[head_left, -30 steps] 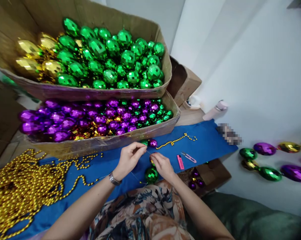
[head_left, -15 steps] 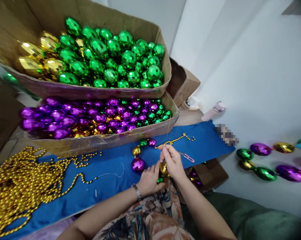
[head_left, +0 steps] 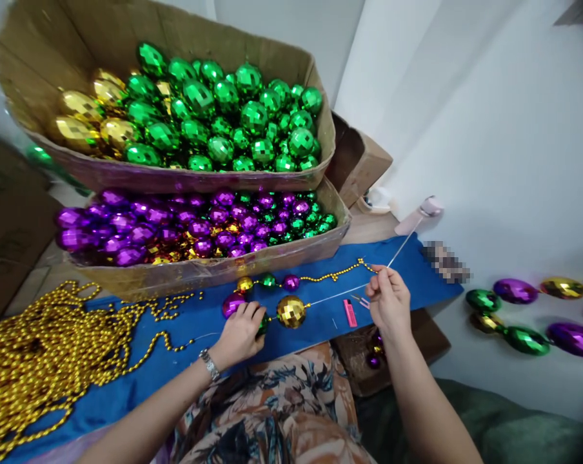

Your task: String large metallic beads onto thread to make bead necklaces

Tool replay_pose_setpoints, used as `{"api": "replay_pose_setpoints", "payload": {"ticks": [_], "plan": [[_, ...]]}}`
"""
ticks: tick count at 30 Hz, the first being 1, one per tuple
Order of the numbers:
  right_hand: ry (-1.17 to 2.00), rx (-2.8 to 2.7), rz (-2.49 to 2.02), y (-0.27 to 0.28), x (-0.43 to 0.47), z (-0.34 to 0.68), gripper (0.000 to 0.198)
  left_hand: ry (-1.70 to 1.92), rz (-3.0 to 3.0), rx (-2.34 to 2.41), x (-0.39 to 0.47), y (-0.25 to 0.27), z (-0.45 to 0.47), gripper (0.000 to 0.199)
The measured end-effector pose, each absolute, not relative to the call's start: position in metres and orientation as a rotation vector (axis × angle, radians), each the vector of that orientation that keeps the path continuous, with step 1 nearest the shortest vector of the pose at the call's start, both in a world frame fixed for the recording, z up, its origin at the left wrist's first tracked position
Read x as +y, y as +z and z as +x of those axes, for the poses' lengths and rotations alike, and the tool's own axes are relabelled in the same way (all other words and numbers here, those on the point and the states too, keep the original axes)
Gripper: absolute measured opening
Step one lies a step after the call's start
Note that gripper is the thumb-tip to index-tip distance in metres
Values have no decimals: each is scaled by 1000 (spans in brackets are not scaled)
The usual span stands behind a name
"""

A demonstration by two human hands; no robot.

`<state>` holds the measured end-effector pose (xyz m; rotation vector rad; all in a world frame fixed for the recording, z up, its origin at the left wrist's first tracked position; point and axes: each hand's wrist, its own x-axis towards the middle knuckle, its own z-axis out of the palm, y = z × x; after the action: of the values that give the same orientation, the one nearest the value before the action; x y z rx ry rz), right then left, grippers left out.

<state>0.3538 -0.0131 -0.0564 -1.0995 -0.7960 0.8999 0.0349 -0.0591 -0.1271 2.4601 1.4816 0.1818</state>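
My left hand (head_left: 239, 332) is closed over a green faceted bead (head_left: 262, 324), mostly hidden under its fingers. To its right, a large gold faceted bead (head_left: 290, 312) hangs on the same white string (head_left: 340, 294). My right hand (head_left: 391, 299) pinches that string and holds it taut, with the loose end slanting up past the fingers. Behind my left hand, a purple bead (head_left: 233, 304), a small gold bead (head_left: 244, 284), a green bead (head_left: 268, 280) and another purple bead (head_left: 290, 282) form a curve that leads into a thin gold bead chain (head_left: 315, 278).
A pink lighter (head_left: 350, 313) and small thread snips (head_left: 363, 301) lie on the blue cloth (head_left: 315, 332). Gold bead strands (head_left: 35, 361) are heaped at left. Two cardboard boxes (head_left: 214, 182) of shiny beads stand behind. A pink bottle (head_left: 420, 216) is at right.
My hands have moved apart: the left went left with the green bead, the right went right, drawing the string tight. The gold bead and the lighter now show clearly.
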Motion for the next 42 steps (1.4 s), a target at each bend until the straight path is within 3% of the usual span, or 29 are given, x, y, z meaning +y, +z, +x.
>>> {"api": "replay_pose_setpoints", "payload": {"ticks": [7,15,20,24,33,42], "plan": [[997,-765,-1089,-56,-10,335,33,92,2541,1492,-74,-126,23,58],[1172,-1094,-1125,-64,-31,287,26,67,2533,1439,-91,-155,36,57],[1118,-966,-1126,-71,-25,292,26,99,2429,1335,-78,-157,24,74],[1153,-988,-1149,-70,-22,302,29,20,2385,1322,-70,-150,7,66],[933,-735,-1076,-54,-16,333,32,-63,2406,1594,-56,-113,-14,56],[694,-711,-1007,-17,-8,363,34,-40,2649,1672,-51,-86,7,62]]}}
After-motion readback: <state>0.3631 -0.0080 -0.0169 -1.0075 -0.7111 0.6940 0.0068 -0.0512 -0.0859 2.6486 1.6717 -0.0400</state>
